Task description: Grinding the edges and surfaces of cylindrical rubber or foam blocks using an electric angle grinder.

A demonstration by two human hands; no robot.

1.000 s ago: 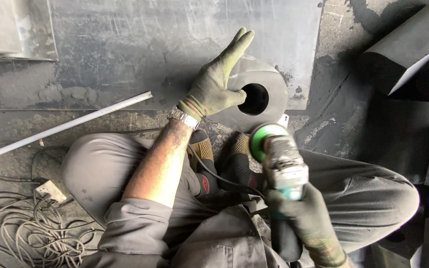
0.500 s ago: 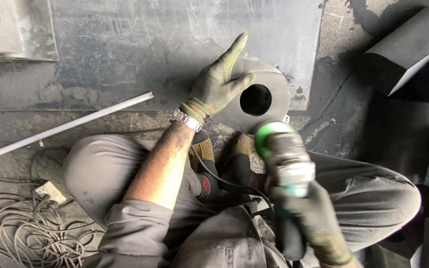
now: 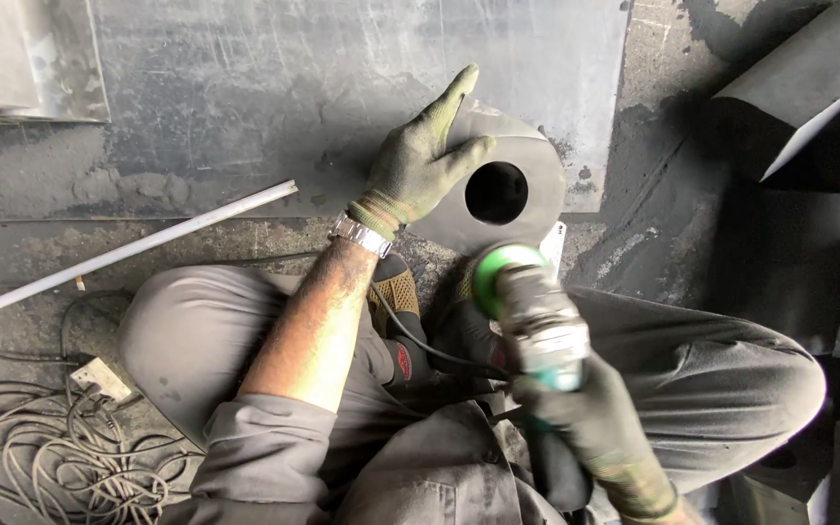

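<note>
Pointing roughly away — grinder (image 3: pixel 527 311) lengthwise

My left hand (image 3: pixel 418 165) lies on the left part of the disc (image 3: pixel 527 209), beside its hole (image 3: pixel 496 192), and the disc rests partly on the sheet (image 3: pixel 342 87) on the floor (image 3: pixel 653 214). My right hand (image 3: pixel 585 413) holds the grinder (image 3: pixel 532 311) just before the disc, over my lap. Left of my arm lies a rod (image 3: pixel 119 253), with cables (image 3: pixel 41 467) before it, and blocks (image 3: pixel 799 78) stand to the right.
</note>
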